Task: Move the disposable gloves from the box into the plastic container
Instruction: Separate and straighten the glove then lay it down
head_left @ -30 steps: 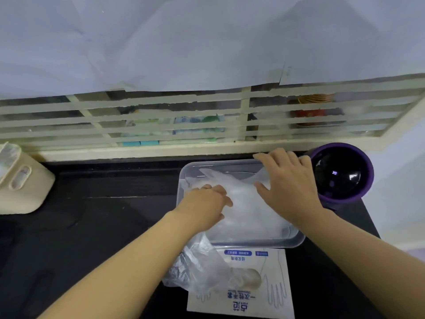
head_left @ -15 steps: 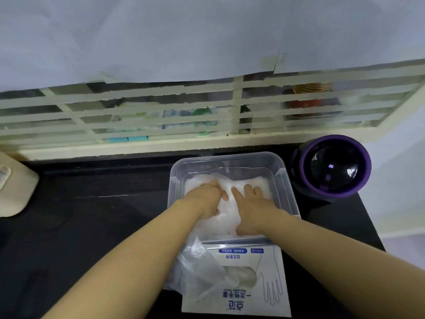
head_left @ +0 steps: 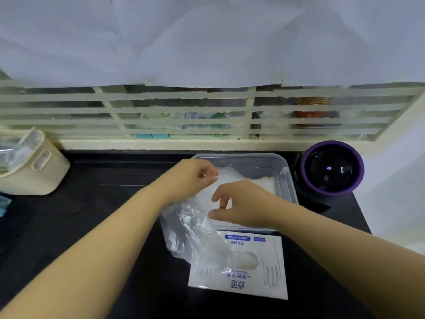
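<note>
A clear plastic container (head_left: pixel 285 168) stands on the black counter with a flat stack of translucent disposable gloves (head_left: pixel 257 183) in it. My left hand (head_left: pixel 193 178) is at the container's left side, its fingertips pinching the edge of a glove. Over the container's near half, my right hand (head_left: pixel 241 203) curls thumb and fingers onto the glove stack. The flat white glove box (head_left: pixel 253 275) with blue print lies just in front of the container. A crumpled clear plastic film (head_left: pixel 195 236) lies over the box's left part and the container's near-left corner.
A round purple-rimmed device (head_left: pixel 331 169) stands right beside the container. At the far left stands a beige holder (head_left: pixel 34 173) with plastic in it. A barred window ledge (head_left: pixel 161 146) runs along the back of the black counter (head_left: pixel 103 203).
Both hands were pressed flat on the gloves in the container. Now they have lifted and pinch at the glove stack, the left at its far-left edge, the right nearer me.
</note>
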A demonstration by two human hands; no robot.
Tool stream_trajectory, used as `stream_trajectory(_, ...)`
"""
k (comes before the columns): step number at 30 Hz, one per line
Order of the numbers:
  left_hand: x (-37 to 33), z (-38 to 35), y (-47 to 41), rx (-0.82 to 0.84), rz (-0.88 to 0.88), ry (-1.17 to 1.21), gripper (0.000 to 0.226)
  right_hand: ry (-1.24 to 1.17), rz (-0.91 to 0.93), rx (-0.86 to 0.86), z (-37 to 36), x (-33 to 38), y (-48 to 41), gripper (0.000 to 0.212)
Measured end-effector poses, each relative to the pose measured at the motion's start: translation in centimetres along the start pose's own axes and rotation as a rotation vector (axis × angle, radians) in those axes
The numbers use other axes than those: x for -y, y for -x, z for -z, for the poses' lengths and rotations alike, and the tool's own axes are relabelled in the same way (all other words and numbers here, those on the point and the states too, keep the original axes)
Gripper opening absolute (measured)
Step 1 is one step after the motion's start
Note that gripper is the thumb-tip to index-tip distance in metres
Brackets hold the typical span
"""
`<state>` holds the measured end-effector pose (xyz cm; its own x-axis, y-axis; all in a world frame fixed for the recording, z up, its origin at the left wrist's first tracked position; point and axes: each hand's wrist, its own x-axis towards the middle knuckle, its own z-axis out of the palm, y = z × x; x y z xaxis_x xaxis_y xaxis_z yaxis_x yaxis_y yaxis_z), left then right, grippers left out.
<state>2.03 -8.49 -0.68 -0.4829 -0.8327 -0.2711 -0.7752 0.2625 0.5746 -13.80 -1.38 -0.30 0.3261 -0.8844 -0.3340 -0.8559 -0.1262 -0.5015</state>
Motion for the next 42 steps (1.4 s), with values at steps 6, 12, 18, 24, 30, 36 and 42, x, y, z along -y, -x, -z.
stream_trajectory(6,2.9,-1.6,6.0,-0.251,0.246,0.095,0.03,-0.047,-0.033,-0.093,-5.0,1.5,-0.9,0.045)
stream_trajectory(12,4.8,-3.1,9.6,-0.162,0.333,0.327,0.017,-0.237,0.038,-0.186,-4.7,1.3,-0.6,0.014)
stream_trajectory(18,2.9,-1.9,11.1,-0.254,0.154,0.905,0.011,-0.902,0.002,-0.097,-2.1,2.2,2.0,0.01)
stream_trajectory(24,-1.3,0.2,11.4,-0.329,-0.018,1.052,0.013,-1.061,-0.056,-0.296,1.3,1.8,5.0,0.012)
stream_trajectory(30,-5.7,1.4,10.7,-0.144,-0.185,0.973,0.027,-0.607,0.046,-0.294,4.0,2.9,7.9,0.107)
stream_trajectory(36,-8.2,3.7,9.8,0.196,-0.295,0.666,0.016,-0.089,0.212,-0.279,9.1,5.1,10.0,0.101)
stream_trajectory(42,-8.3,5.5,8.8,0.195,-0.318,0.429,0.015,-0.056,0.123,-0.134,10.3,4.4,9.8,0.016)
